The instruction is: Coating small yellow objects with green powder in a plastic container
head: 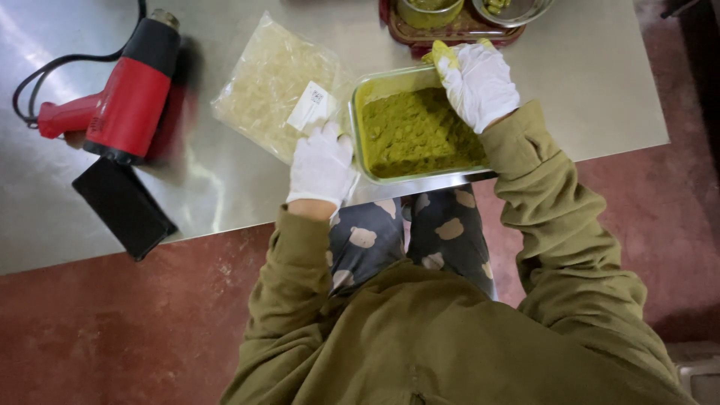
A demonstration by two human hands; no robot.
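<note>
Rectangular tray [358,120] of green powder [416,135] at near table edge, centre. Left hand [321,165], white glove, fingers wrapped on tray's left rim, bracing it. Right hand [478,82], white glove, fingertips green-stained, pressed together in powder at far right corner. Clear bag of pale pieces [270,86] just left of tray. Red heat gun [124,94] and black phone [124,206] far left on steel table [600,90].

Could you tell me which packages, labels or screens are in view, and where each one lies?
Clear plastic bag: flat on the steel table, left of the green-filled tray, holding pale contents.
White label: small rectangle on the bag, near the left hand.
Black flat slab: near the table's front edge, below the red heat gun; possibly a dark screen.
</note>
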